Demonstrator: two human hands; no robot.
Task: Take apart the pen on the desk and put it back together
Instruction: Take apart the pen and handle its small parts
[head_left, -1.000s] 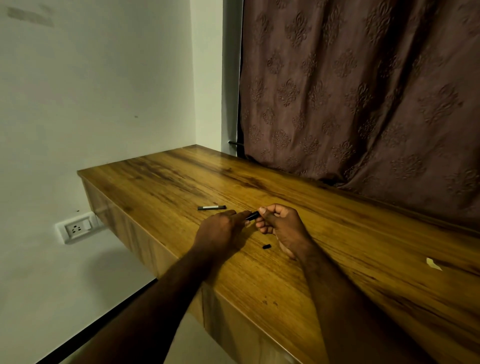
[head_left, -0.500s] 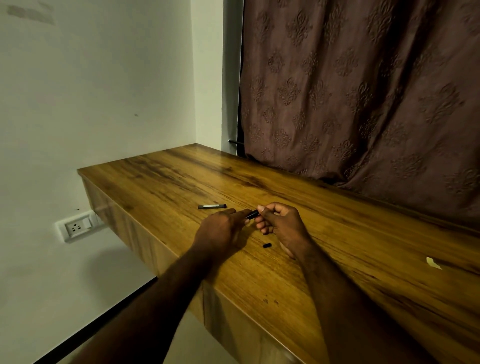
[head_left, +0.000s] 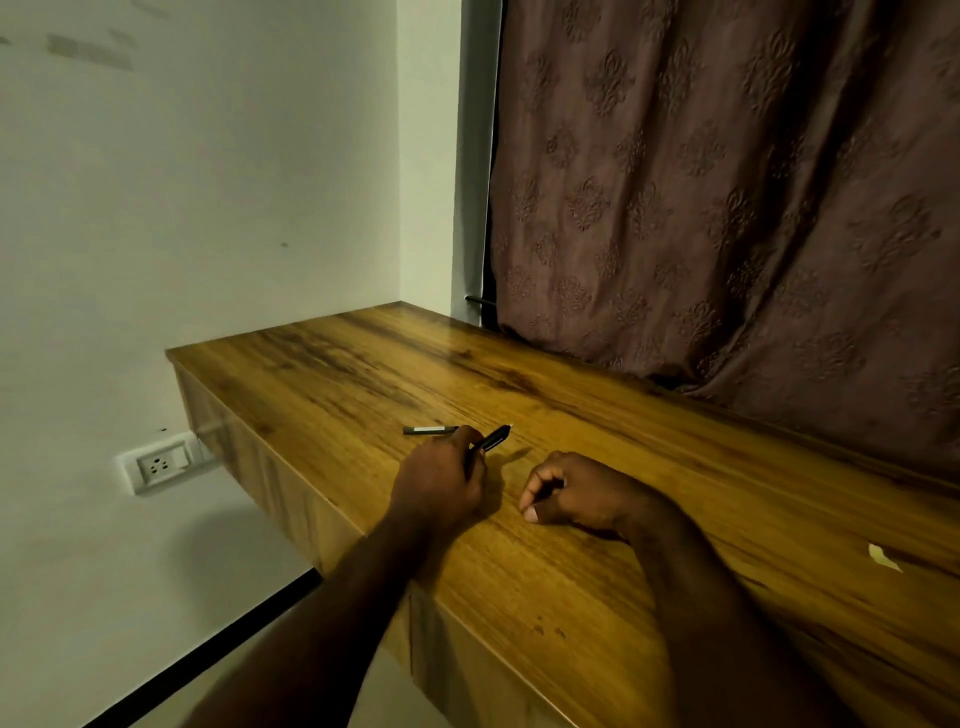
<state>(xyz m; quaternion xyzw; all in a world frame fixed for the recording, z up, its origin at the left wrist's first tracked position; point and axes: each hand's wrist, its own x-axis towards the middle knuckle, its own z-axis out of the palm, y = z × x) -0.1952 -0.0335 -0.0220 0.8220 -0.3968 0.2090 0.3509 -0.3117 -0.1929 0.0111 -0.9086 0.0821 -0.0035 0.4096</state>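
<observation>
The left hand (head_left: 441, 483) rested on the brown wood-grain desk (head_left: 597, 415), close to its front edge. Its fingers were curled round a slim dark pen body (head_left: 491, 440). The pen body stuck out past the knuckles and tilted up off the surface, with its pale tip aimed toward the far edge. It cast a thin shadow on the wood beside it.

Just beyond the left hand, toward the desk's left end, a short grey cylindrical pen piece (head_left: 430, 429) lay flat on the surface. Its nearer end met the outline of the hand, but whether the two touched could not be told.

The right hand (head_left: 576, 493) lay on the surface beside the left one and apart from it, a little farther from the front edge. Its fingers were curled inward and its thumb tip pointed down at the wood. The hollow of the curl was dark, so it could not be told whether the hand held anything there.

A small pale scrap of paper (head_left: 883, 557) lay toward the desk's right end, well apart from both hands. A mauve curtain with an embossed floral pattern (head_left: 727, 208) hung along the far edge, its lower folds reaching the surface. On the pale wall (head_left: 208, 182), below the desk's left end, sat a white wall socket (head_left: 158, 464).
</observation>
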